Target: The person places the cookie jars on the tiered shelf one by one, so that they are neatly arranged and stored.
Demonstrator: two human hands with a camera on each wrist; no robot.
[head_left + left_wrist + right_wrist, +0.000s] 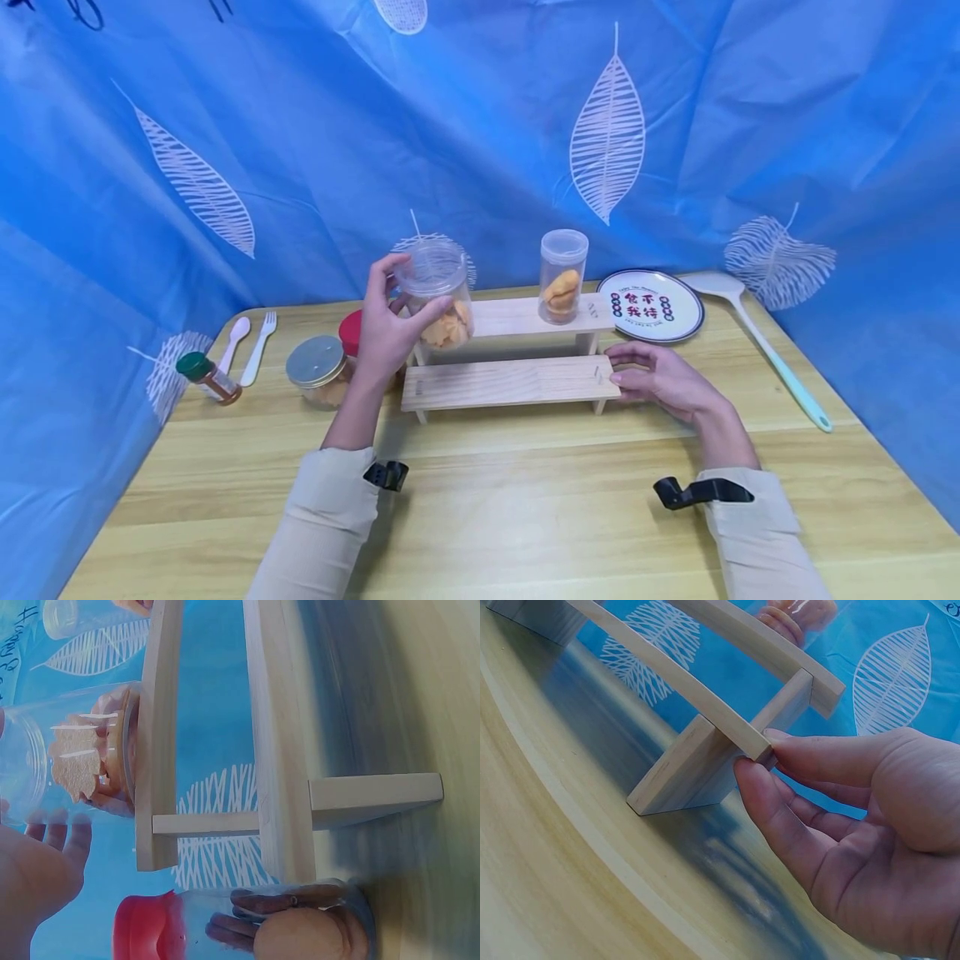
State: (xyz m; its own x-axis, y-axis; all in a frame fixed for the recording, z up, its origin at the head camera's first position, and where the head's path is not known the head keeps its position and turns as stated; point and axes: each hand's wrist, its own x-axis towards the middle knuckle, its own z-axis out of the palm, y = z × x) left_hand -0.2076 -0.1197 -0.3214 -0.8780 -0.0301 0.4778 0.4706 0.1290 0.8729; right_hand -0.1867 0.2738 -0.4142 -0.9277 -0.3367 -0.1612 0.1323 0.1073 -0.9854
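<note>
**Left hand (386, 325) holds a clear jar (444, 287) at a wooden stand (510, 382)**

The jar, with cookies inside, is upright at the left end of the stand's upper shelf; whether its full weight rests there, I cannot tell. The left hand's thumb and fingers curve around its side. The right hand (660, 379) pinches the right end of the lower shelf between thumb and finger. A tall canister (562, 279) of cookies stands on the upper shelf's right end.

Left of the stand are a red-lidded jar (350, 332) and a silver-lidded jar (318, 367); farther left, a fork (258, 350), a pink spoon (236, 340) and a green-capped bottle (210, 379) lying tilted. To the right are a round plate (649, 307) and a pale green-handled utensil (776, 358). All stand on a wood-grain surface (510, 508) before a blue, leaf-printed curtain (480, 125).
</note>
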